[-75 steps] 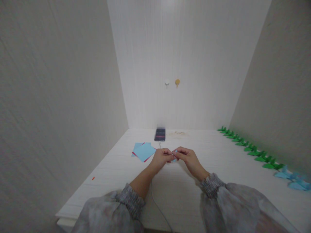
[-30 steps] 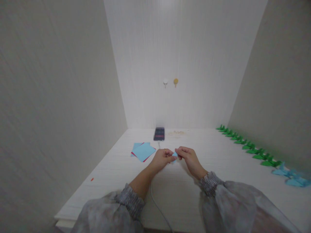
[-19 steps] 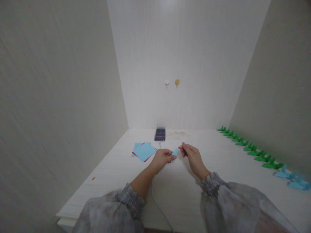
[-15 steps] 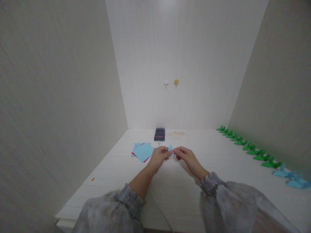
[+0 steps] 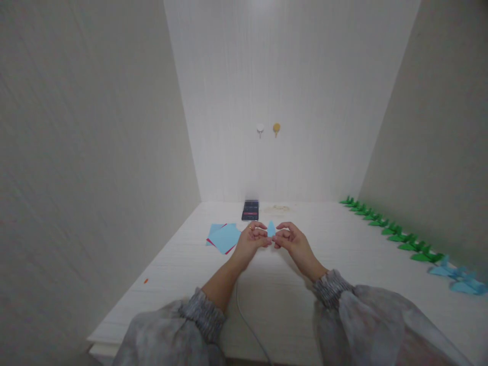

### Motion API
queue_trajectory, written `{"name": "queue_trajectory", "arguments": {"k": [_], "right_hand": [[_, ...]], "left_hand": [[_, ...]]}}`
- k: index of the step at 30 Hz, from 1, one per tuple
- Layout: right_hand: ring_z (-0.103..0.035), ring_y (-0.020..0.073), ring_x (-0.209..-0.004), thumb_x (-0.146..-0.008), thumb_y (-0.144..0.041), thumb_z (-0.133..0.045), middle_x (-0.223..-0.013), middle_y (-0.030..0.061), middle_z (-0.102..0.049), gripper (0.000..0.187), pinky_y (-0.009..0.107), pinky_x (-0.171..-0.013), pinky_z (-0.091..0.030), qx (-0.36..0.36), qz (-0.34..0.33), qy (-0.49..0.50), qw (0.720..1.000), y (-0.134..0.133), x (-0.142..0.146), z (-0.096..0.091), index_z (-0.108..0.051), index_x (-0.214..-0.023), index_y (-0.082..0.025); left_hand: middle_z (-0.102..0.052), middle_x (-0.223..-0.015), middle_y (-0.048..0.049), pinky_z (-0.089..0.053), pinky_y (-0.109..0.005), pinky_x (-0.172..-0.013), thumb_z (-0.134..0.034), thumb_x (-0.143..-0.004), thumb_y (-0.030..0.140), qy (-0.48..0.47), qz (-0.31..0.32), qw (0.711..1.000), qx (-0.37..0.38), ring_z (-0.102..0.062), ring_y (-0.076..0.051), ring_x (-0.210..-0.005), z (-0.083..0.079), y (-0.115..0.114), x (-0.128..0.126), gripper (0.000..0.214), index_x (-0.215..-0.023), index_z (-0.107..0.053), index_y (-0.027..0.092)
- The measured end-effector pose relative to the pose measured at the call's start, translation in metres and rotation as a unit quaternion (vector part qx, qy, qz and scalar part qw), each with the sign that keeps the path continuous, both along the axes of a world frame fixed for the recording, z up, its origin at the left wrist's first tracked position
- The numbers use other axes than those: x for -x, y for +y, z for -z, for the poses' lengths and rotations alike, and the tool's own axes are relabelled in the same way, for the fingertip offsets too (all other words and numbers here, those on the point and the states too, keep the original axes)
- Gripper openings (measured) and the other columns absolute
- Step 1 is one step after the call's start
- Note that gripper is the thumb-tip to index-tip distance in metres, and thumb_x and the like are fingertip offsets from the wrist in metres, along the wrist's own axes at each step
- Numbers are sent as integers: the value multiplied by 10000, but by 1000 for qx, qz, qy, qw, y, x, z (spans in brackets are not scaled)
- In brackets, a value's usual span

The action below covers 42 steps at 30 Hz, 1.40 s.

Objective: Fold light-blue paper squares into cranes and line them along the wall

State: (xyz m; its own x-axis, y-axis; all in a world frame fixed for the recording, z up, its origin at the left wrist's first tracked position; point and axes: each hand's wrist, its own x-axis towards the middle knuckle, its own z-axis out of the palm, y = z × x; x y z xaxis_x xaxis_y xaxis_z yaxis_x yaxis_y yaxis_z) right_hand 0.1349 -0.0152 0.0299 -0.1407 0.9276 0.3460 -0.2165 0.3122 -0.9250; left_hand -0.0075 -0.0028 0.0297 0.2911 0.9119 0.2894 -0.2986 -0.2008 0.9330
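Observation:
Between my two hands stands a small folded piece of light blue paper [image 5: 271, 229], its narrow tip pointing up. My left hand [image 5: 250, 241] pinches its lower left side with thumb and fingers. On the other side my right hand [image 5: 292, 241] grips the lower right edge, the thumb near the left thumb. The index fingers of both hands are lifted and bent. Fingertips cover the bottom of the fold. Left of my hands lies a loose pile of square sheets [image 5: 224, 238], light blue with red edges showing.
A phone [image 5: 250, 210] stands near the back wall, and a cable [image 5: 247, 325] runs toward the front edge. Along the right wall sit a row of green folded paper figures [image 5: 392, 231] and light blue ones [image 5: 468, 284]. An orange scrap [image 5: 146, 280] lies at left.
The folded blue paper now shows more of its upright tip. The index fingers of both hands have lifted off it, and the thumbs have come together at its base.

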Motion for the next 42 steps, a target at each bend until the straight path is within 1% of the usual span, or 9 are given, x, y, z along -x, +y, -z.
{"name": "queue_trajectory", "arguments": {"k": [9,16,20,25,30,35,39,42], "right_hand": [[-503,81,-458,-614,-234,-613,-515,-60,-522,191,204,-475,-388,-13,20,-37,999,-1,-1,-2,-486,-749,-187],[-505,81,-473,-613,-229,-616,-546,-53,-531,211,209,-484,-394,-8,8,-31,999,0,-1,0,-508,-788,-186],[-509,90,-494,-608,-251,-619,-553,-31,-553,221,225,-512,-397,2,1,-43,999,-2,-1,-1,-550,-799,-163],[-506,98,-494,-602,-285,-626,-523,-25,-563,216,243,-538,-393,13,22,-48,999,-5,0,-5,-578,-766,-154],[-511,99,-497,-601,-290,-627,-524,-23,-569,197,242,-543,-392,16,19,-55,998,-8,1,-8,-586,-737,-153],[-512,100,-494,-609,-297,-617,-516,-19,-564,189,243,-543,-394,12,15,-67,998,-10,2,-9,-583,-718,-147],[-532,112,-537,-621,-309,-600,-555,-3,-584,206,258,-582,-406,-2,5,-79,997,-10,1,-10,-587,-747,-147],[-541,119,-553,-624,-299,-590,-567,-3,-593,182,266,-602,-413,-4,-3,-88,996,-10,-1,-11,-593,-738,-157]], "left_hand": [[-533,-642,32,-426,-239,-569,-634,-576,242,7,9,1000,3,-546,-95,-548,-3,-1,2,328,-827,-436,169],[-543,-639,27,-425,-243,-570,-646,-559,249,6,10,1000,13,-550,-100,-549,-3,-1,3,340,-830,-460,163],[-552,-636,27,-424,-247,-592,-653,-545,221,-11,16,1000,10,-549,-97,-562,-2,-2,3,334,-826,-485,160],[-578,-670,7,-424,-246,-628,-648,-544,165,-15,37,999,4,-558,-106,-622,-4,-4,5,326,-834,-501,153],[-571,-638,14,-423,-237,-599,-659,-524,183,-16,35,999,31,-548,-93,-567,-6,-5,7,290,-777,-524,140],[-575,-584,9,-427,-243,-601,-660,-515,195,4,16,998,56,-545,-95,-535,-7,-5,7,223,-691,-547,119],[-584,-603,4,-432,-250,-618,-647,-530,192,-6,12,999,49,-551,-101,-560,-6,-5,7,202,-695,-551,125],[-586,-612,3,-428,-247,-631,-635,-543,179,-17,17,999,46,-549,-97,-572,-6,-6,8,171,-687,-557,128]]}}
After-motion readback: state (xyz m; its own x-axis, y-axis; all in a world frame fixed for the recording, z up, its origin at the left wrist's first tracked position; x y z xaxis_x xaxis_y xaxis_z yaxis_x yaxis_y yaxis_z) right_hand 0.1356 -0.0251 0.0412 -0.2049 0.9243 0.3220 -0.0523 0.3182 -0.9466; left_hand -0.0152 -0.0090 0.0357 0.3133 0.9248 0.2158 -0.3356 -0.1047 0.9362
